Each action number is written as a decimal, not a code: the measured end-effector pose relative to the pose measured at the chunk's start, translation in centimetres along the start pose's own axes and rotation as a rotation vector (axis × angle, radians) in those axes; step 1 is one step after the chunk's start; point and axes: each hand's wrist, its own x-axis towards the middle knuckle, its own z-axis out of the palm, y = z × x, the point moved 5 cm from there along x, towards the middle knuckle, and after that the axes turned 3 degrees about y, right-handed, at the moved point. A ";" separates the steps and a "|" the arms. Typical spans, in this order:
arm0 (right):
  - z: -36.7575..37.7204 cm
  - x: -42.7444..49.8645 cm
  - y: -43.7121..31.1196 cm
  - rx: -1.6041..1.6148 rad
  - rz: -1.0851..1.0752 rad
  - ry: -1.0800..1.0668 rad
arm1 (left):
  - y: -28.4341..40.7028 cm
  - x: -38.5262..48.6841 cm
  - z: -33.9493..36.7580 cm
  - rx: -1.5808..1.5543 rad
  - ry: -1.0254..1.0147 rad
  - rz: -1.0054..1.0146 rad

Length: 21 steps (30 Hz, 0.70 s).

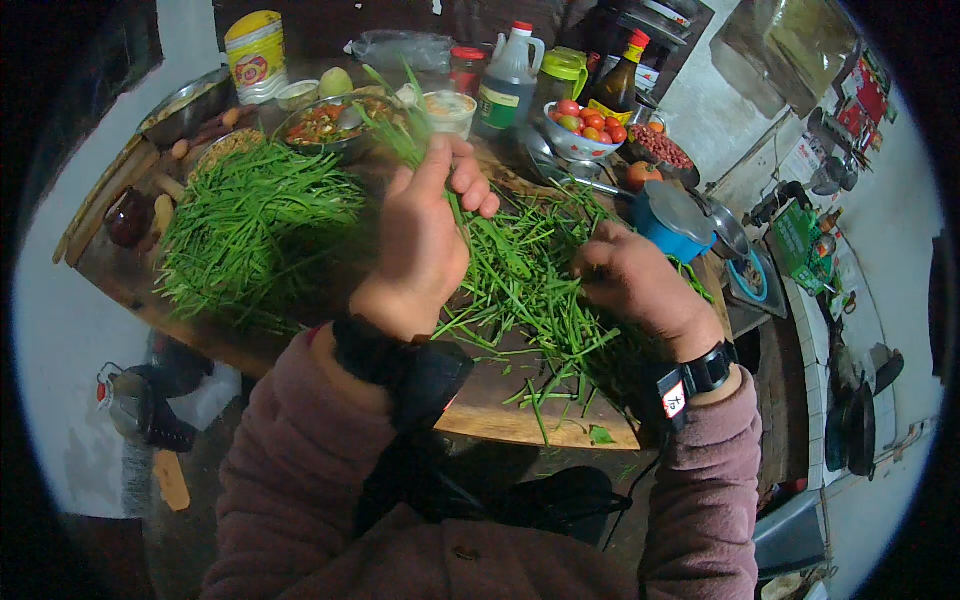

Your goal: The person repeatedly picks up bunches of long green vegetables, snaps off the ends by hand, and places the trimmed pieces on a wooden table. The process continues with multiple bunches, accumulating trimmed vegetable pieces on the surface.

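Observation:
Raised over the middle of the wooden table (517,427), my left hand (427,225) is closed around a few long green leafy stalks (401,142), whose tips point up and away. My right hand (637,281) is at the right side of a loose, spread heap of green stalks (525,277); its fingers are curled and blurred, and whether they pinch a stalk cannot be told. A denser, neater pile of long green leaves (255,217) lies to the left of my left hand. Black straps with devices are on both wrists.
Along the back stand a metal bowl of chopped red and green food (330,124), a white tub (450,112), a plastic jug (510,75), a dark bottle (621,79) and a bowl of tomatoes (585,135). A blue lidded container (671,217) sits right of the heap.

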 end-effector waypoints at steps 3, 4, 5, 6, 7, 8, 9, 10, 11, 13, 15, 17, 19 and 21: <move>-2.3 -0.1 0.5 -0.009 -0.026 0.265 | 0.1 -0.1 -0.1 -0.011 0.018 0.014; -3.0 -0.1 1.1 0.069 0.049 0.351 | 0.1 0.0 -0.2 -0.009 0.042 0.027; -3.6 -0.2 2.0 0.115 0.207 0.422 | 0.1 -0.1 -0.3 -0.003 0.061 0.024; -4.1 -0.6 2.4 0.424 0.231 0.477 | 0.1 -0.1 -0.3 0.000 0.068 0.024; -4.3 -1.0 2.8 0.723 0.307 0.503 | 0.1 0.0 -0.2 -0.001 0.060 0.028; -4.7 -1.1 2.8 0.775 0.278 0.562 | 0.0 0.1 -0.2 0.004 0.066 0.016; -4.9 -1.3 3.0 0.817 0.321 0.587 | 0.1 0.1 -0.2 0.008 0.062 0.007; -5.0 -1.3 3.1 0.879 0.346 0.606 | 0.1 0.1 -0.1 0.010 0.056 0.001; -5.0 -1.3 3.3 0.943 0.370 0.625 | 0.1 0.1 0.1 0.050 0.028 -0.011; -4.4 -1.1 3.4 1.117 0.420 0.619 | -0.1 0.0 0.2 0.143 0.018 -0.051; -3.9 -0.8 3.3 1.157 0.459 0.570 | -0.5 -0.2 0.6 0.173 -0.022 -0.068; -3.5 -0.6 2.9 1.191 0.437 0.540 | -0.8 -0.3 0.8 0.154 -0.057 -0.097; -2.9 -0.5 2.4 1.176 0.446 0.499 | -1.1 -0.5 0.8 0.153 -0.095 -0.162; -2.3 -0.2 1.8 1.111 0.447 0.437 | -1.7 -0.8 1.0 0.180 -0.096 -0.183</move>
